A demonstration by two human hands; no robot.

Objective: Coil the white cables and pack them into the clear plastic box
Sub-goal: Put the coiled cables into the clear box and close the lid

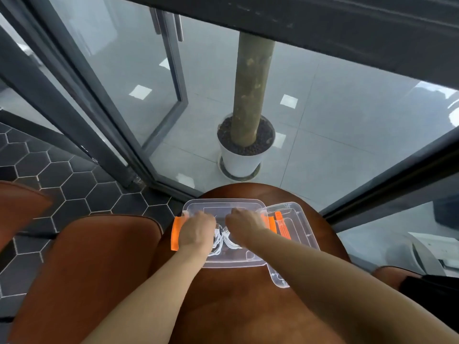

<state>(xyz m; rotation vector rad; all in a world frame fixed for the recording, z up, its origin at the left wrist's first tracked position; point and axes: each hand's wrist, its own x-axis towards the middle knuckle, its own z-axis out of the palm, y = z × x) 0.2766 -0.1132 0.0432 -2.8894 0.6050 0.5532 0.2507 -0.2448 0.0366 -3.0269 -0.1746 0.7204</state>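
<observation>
A clear plastic box [223, 204] with orange side latches [175, 234] sits on a round brown table [248, 306]. White cables [222, 240] lie bunched inside it, showing between my two hands. My left hand [198, 232] is palm down over the left half of the box, fingers curled onto the cables. My right hand [244, 225] is over the right half, fingers bent down on the same bunch. My fingertips and most of the cables are hidden under my hands.
A second clear plastic piece [295, 234] with orange parts in it lies tilted against the box's right side. A brown seat [87, 269] stands at the left. Beyond the table are a glass wall and a white plant pot [242, 160].
</observation>
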